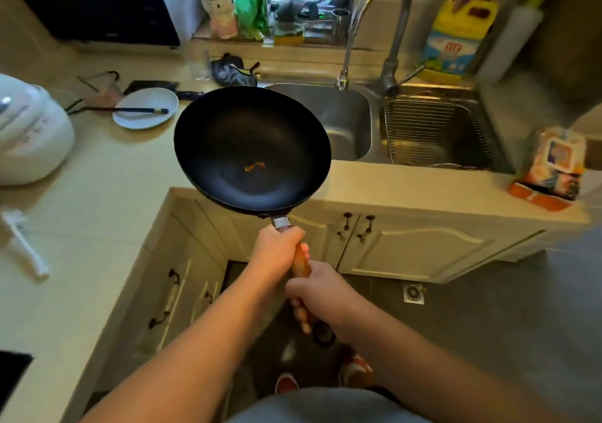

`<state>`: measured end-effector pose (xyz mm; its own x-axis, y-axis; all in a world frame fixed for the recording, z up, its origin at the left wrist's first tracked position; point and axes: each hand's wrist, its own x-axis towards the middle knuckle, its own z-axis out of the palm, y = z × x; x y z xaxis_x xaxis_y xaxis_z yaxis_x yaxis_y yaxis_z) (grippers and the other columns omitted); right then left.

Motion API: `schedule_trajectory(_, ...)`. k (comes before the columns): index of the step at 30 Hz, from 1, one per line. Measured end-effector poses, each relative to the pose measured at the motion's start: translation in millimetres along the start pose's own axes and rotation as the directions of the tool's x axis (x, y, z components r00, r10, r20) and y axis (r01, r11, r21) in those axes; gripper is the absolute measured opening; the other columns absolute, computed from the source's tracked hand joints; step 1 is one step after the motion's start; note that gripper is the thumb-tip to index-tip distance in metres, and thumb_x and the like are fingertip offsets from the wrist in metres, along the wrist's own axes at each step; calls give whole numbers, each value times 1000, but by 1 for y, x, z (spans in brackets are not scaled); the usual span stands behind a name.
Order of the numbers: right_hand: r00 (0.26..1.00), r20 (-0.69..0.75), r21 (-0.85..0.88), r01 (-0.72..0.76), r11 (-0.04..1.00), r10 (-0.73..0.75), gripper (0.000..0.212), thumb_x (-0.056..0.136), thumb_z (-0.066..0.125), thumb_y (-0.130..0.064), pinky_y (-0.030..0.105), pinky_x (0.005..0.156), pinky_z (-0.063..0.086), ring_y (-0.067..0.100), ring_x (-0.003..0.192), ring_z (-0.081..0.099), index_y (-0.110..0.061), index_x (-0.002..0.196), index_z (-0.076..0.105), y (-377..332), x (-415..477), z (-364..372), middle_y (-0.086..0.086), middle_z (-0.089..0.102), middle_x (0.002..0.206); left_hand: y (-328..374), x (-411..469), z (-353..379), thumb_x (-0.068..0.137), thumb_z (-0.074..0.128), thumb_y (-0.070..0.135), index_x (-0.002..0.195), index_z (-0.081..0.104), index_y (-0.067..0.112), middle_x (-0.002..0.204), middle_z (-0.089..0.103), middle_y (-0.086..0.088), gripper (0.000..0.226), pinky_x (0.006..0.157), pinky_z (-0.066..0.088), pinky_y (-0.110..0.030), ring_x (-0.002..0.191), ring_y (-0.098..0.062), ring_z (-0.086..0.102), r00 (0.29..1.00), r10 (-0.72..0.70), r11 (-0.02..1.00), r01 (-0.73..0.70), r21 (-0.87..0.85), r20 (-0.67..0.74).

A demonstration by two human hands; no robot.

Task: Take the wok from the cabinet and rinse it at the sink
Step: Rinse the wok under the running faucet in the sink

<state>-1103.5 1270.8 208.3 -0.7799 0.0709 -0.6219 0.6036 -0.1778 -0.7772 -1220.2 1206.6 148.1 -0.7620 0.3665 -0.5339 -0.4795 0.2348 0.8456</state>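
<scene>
Nearest the viewer, two bare forearms reach forward above the floor in front of the cabinet doors. The right hand wraps the tail end of the wooden handle, fingers curled under it. The left hand is closed round the same handle further forward, just behind its metal collar, and a short stretch of wood shows between the two.

The wok is held clear of every surface, mouth up and roughly level. It hangs over the inner corner of the counter, to the left of the sink's left basin, and in this view its far rim overlaps the basin's near-left edge. A small orange fleck lies on the dark floor of the bowl (residue or rust; which cannot be told).

Beyond, the faucet arches so that its spout hangs at the back of the left basin; no water is seen running. The right basin is filled by a wire rack.

Step in hand, as judged: carrying the wok to the sink. It is best done by swinging the bowl right and forward at counter height, then lowering it into the left basin beneath the spout. Let the basin take the weight before a hand is freed. The lever juts to the right of the faucet base, so the right hand is the natural one to release, leaving the forward hand to steady and tilt the wok.
</scene>
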Motion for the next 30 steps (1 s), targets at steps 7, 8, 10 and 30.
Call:
schedule_trajectory(7,999,40,-15,-26,1000,26,9,84,62,-15,24,47,47,9,50,51,-13,92,62,-53,64,-71,-1,56,66,60,67,43,84,57,7,76,59,10,58,62,-3,8,54,54,-29,51,-14,61,998,10,1000,-11,-14,-58)
schedule_trajectory(8,997,57,-9,-49,999,50,10,82,63,-16,23,47,47,9,51,52,-14,92,61,-61,74,-83,-1,56,67,69,76,51,84,57,6,77,59,10,58,62,-3,9,50,53,-26,49,-13,60,998,5,1000,-6,-17,-70)
schedule_trajectory(10,989,81,16,-128,992,127,12,79,63,-13,24,45,46,10,50,52,-13,91,60,-77,95,-107,-2,57,63,83,94,69,84,56,5,77,59,9,61,61,-5,9,52,52,-28,50,-15,60,993,-19,999,16,-29,-120)
schedule_trajectory(30,919,133,340,-394,854,371,16,90,49,-4,16,33,38,5,34,46,-12,76,52,-167,212,-193,-2,48,52,157,237,128,87,57,4,69,58,6,38,57,2,18,36,42,-16,32,-10,53,957,-260,963,266,37,-126)
